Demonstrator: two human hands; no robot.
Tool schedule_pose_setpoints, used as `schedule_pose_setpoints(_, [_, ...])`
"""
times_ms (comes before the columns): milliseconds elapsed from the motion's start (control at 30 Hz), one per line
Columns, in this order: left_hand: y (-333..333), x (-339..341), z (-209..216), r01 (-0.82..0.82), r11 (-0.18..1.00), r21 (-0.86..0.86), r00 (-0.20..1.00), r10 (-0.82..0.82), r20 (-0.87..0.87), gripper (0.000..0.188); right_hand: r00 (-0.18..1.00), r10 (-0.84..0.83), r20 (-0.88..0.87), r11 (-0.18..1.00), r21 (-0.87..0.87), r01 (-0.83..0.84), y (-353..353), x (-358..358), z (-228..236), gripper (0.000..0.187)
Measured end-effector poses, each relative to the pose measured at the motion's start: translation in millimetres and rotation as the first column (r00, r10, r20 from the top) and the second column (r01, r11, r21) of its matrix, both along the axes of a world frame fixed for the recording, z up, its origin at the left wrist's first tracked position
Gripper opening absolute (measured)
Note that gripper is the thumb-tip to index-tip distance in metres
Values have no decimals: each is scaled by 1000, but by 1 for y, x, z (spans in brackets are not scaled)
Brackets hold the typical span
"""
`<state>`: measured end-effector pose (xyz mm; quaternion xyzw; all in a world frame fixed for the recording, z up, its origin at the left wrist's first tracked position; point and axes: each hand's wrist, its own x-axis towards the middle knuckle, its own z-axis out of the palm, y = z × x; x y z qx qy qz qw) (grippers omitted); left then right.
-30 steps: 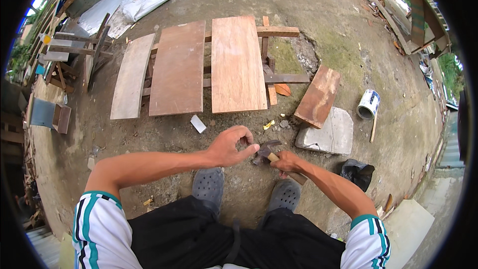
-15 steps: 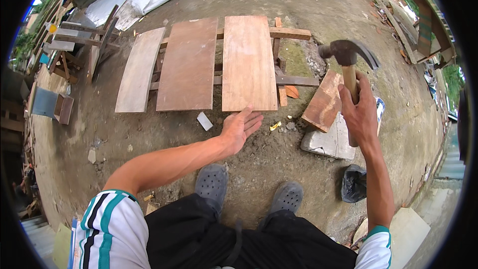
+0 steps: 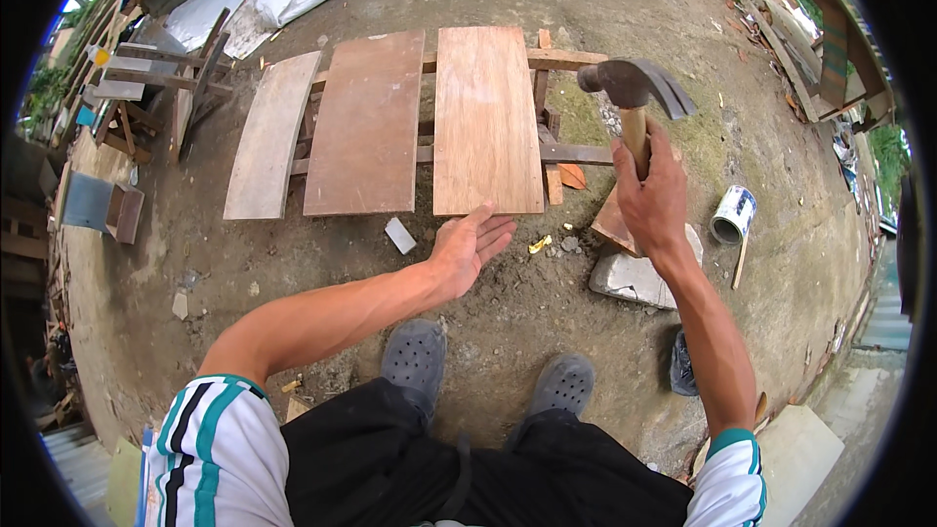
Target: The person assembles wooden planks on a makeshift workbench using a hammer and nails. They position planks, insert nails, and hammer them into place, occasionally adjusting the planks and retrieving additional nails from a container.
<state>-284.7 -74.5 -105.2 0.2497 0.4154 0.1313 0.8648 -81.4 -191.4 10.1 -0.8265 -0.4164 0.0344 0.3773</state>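
My right hand (image 3: 652,197) grips the wooden handle of a claw hammer (image 3: 630,84), its metal head raised to the right of the boards. At the near edge of the rightmost plywood board (image 3: 488,122), my left hand (image 3: 472,252) rests with its fingers stretched out and its thumb touching the edge. A browner board (image 3: 366,124) and a paler, narrower board (image 3: 272,135) lie in a row to the left. All three sit across two wooden rails (image 3: 576,154), which show in the gaps and stick out to the right.
A wood block (image 3: 613,223) lies against a concrete block (image 3: 634,279), partly behind my right hand. Farther right are a paint can (image 3: 733,215) with a stick and a black plastic container (image 3: 683,367) partly behind my forearm. Scrap wood (image 3: 161,78) stands at the left.
My right hand has carried the hammer leftward, closer to the rightmost board. The paint can has come fully into sight. My left hand stays at the board's near edge.
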Motion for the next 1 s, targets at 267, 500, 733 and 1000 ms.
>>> schedule_pose_setpoints(267, [1,-3,1,-8,1000,-2,1000,8,1,39,988,82,-131,918,-377,-126,-1,-2,-47,36])
schedule_pose_setpoints(500, [3,-7,0,35,999,6,999,-35,-13,42,992,88,-91,956,-271,-109,0,-9,-37,39])
schedule_pose_setpoints(733, [2,-5,1,55,998,25,998,-54,-19,45,993,84,-83,927,-360,-109,4,-8,-43,35])
schedule_pose_setpoints(1000, [5,-11,10,199,976,87,973,-186,-137,46,982,87,-169,931,-338,-141,3,-4,-39,34])
